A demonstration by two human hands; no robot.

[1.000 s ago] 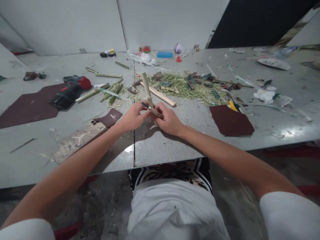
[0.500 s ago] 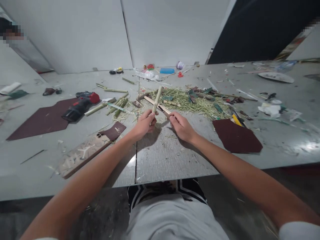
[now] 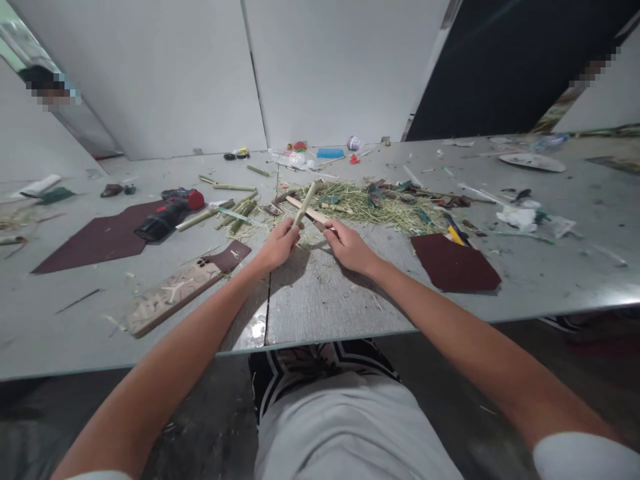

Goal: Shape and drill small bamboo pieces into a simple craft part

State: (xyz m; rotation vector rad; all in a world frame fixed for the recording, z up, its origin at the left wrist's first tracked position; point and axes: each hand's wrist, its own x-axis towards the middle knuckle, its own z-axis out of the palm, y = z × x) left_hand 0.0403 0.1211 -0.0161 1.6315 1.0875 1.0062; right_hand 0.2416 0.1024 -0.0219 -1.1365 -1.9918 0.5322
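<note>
Left hand is gripping a pale green stalk, tilted upward above the tabletop. Right hand is pinching a small tool, mostly hidden by fingers, can't tell the exact type. A flat wooden strip is lying just behind. Beyond, green shavings are spreading in a heap. Cut stalks, a black-red power tool and a phone are lying leftward; a brown sheet is sitting right.
</note>
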